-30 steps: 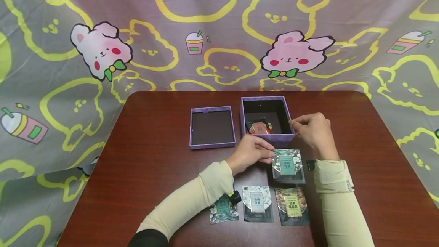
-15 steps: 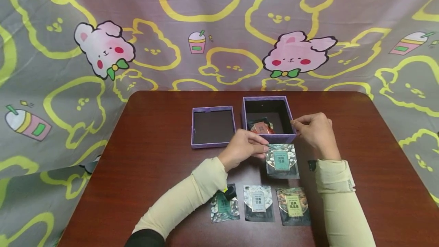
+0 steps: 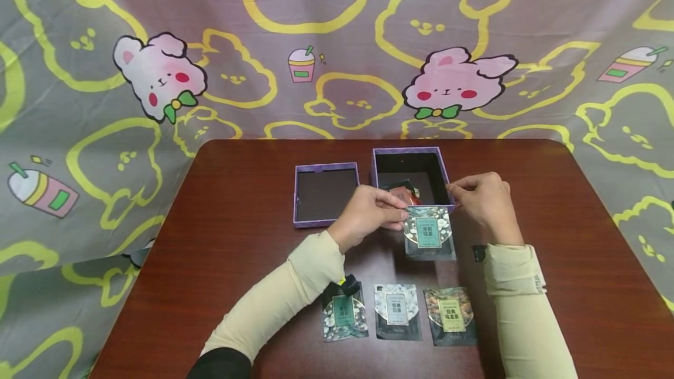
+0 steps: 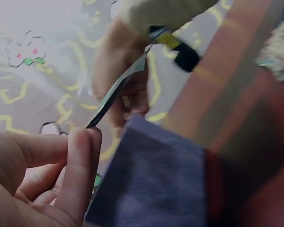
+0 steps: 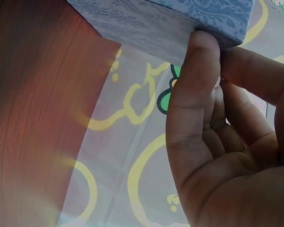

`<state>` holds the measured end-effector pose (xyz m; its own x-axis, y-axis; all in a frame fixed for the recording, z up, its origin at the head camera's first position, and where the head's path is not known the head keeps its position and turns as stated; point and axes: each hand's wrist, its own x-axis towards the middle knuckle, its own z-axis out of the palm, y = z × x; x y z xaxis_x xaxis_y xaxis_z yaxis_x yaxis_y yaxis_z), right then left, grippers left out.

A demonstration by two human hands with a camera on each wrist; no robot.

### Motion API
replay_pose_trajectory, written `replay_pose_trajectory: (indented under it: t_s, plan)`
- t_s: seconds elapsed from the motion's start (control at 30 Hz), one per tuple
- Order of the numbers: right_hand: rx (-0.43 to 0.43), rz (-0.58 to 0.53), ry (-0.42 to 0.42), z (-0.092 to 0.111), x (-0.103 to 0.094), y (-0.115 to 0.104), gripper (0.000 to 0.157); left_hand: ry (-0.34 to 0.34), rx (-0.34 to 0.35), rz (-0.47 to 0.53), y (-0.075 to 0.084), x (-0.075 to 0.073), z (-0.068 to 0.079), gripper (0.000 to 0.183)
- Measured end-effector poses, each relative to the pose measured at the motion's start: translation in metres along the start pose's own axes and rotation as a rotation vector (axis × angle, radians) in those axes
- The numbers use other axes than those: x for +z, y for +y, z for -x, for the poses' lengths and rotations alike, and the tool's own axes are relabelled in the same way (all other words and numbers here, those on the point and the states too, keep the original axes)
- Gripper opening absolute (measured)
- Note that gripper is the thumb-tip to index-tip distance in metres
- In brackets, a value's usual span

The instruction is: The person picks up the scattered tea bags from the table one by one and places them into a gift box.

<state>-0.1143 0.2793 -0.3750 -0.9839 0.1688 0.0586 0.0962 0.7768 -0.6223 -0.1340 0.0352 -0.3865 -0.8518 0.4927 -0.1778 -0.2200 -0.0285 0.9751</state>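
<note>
In the head view my left hand (image 3: 364,216) pinches the upper left corner of a green tea sachet (image 3: 429,233) with a white-flower print. The sachet hangs in front of the purple box (image 3: 444,169), its top edge level with the box's front rim. The left wrist view shows the sachet (image 4: 118,87) nearly edge-on between thumb and fingers, close above the box (image 4: 154,179). With thumb and fingers, my right hand (image 3: 487,203) grips the box's front right corner, as the right wrist view of the box (image 5: 146,23) also shows. A red sachet (image 3: 404,193) lies inside, partly hidden.
An upturned purple lid (image 3: 326,196) with a dark inside lies left of the box. Nearer the front, a green sachet (image 3: 344,317), a white sachet (image 3: 397,313) and a yellow-labelled sachet (image 3: 450,316) lie in a row. Patterned cloth (image 3: 337,45) hangs behind the table.
My left hand has carried the green sachet away from the row, up and slightly left, to the box's front rim. The right hand stays on the box corner.
</note>
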Motion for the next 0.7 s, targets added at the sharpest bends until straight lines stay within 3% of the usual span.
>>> replay_pose_trajectory:
  t_s: [0.27, 0.7]
  plan:
    - [0.002, 0.005, 0.001, -0.001, 0.000, 0.000, 0.024, 0.021, 0.002, -0.018, 0.027, -0.011, -0.017, 0.016]
    - [0.015, 0.000, -0.017, -0.001, -0.001, -0.002, 0.025, 0.059, -0.004, -0.034, 0.037, -0.020, -0.043, 0.012]
